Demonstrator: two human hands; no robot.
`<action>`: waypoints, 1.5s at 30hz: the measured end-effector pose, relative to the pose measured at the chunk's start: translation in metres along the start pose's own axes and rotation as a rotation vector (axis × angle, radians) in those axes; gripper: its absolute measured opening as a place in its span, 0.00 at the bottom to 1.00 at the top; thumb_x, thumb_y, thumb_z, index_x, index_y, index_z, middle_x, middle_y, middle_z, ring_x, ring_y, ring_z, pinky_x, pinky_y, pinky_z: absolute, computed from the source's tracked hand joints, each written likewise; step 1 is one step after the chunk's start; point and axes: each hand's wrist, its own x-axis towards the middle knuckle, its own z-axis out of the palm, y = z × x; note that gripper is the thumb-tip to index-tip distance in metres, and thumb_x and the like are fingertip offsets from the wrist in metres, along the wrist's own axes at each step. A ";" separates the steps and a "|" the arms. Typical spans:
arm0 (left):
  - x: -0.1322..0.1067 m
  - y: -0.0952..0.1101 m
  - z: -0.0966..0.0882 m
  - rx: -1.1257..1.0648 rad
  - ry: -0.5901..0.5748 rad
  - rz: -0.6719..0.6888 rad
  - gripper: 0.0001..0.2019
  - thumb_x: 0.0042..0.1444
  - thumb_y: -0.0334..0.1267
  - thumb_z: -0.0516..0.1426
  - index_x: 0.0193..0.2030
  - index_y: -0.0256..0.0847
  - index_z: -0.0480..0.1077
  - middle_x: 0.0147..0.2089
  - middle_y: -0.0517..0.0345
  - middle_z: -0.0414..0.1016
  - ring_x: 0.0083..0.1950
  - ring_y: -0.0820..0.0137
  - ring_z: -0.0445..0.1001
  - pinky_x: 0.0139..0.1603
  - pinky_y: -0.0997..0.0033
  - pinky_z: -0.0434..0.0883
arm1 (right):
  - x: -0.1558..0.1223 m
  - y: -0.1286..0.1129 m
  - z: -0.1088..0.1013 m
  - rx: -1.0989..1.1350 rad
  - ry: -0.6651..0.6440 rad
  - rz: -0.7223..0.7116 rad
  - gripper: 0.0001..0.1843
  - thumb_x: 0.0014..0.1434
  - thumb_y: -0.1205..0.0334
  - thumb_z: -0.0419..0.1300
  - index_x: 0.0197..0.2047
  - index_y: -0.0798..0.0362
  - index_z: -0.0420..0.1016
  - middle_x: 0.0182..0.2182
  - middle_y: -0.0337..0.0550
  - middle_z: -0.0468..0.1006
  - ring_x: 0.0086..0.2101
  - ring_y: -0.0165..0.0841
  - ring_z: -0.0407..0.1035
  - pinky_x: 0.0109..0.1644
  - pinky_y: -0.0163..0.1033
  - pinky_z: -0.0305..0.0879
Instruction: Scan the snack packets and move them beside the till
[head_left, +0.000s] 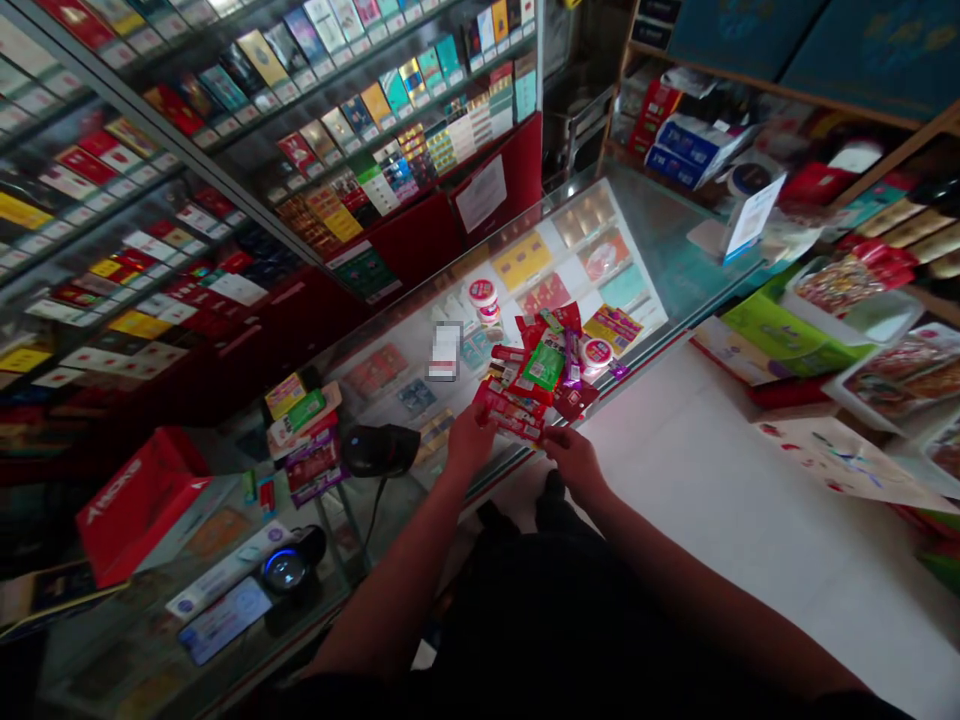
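- Far left of the fingers, a red box point(142, 505) is set down; its white lettering is tilted and cannot be read with certainty.
- Nearer, a small group of packets point(304, 430) is laid beside a black scanner point(381, 450), well apart from the fingers.
- By the left hand point(471, 440), the left end of a red packet point(514, 412) is pinched between thumb and fingers; its print is too small to read.
- Just beyond the fingers, a loose heap of packets point(545, 365) is left unstacked; pale characters are borne by a green one, too blurred to make out. One packet is judged to be in hand, most of the rest unhandled.
- By the right hand point(576, 462), the packet's other end is pinched at its corner.
- Beyond it, a white tub point(598, 356) is topped with a pink label, its wording illegible.
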 end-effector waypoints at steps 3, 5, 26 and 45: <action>-0.002 0.002 -0.004 -0.058 0.039 -0.033 0.09 0.59 0.32 0.62 0.46 0.38 0.76 0.45 0.48 0.83 0.45 0.62 0.80 0.48 0.65 0.72 | 0.000 -0.002 -0.001 0.026 0.010 0.044 0.20 0.45 0.50 0.70 0.39 0.53 0.81 0.32 0.46 0.84 0.32 0.39 0.75 0.38 0.45 0.71; -0.005 0.003 -0.011 -0.085 0.061 -0.027 0.07 0.58 0.31 0.63 0.44 0.38 0.75 0.44 0.47 0.83 0.44 0.63 0.80 0.47 0.64 0.71 | -0.002 -0.003 0.000 0.056 0.016 0.060 0.21 0.44 0.50 0.72 0.39 0.54 0.81 0.31 0.45 0.84 0.31 0.38 0.74 0.37 0.44 0.70; 0.002 -0.041 -0.171 -0.325 0.124 0.221 0.08 0.54 0.31 0.64 0.41 0.39 0.77 0.41 0.49 0.84 0.41 0.63 0.81 0.44 0.65 0.73 | -0.030 -0.077 0.126 0.317 -0.035 -0.026 0.26 0.35 0.53 0.80 0.37 0.54 0.81 0.31 0.44 0.82 0.32 0.37 0.76 0.36 0.43 0.73; 0.058 -0.107 -0.256 -0.871 -0.109 0.005 0.18 0.37 0.41 0.72 0.37 0.39 0.77 0.36 0.55 0.81 0.34 0.69 0.76 0.37 0.69 0.67 | -0.021 -0.127 0.216 0.156 -0.166 -0.118 0.18 0.41 0.56 0.74 0.34 0.53 0.78 0.27 0.42 0.80 0.28 0.32 0.70 0.33 0.38 0.64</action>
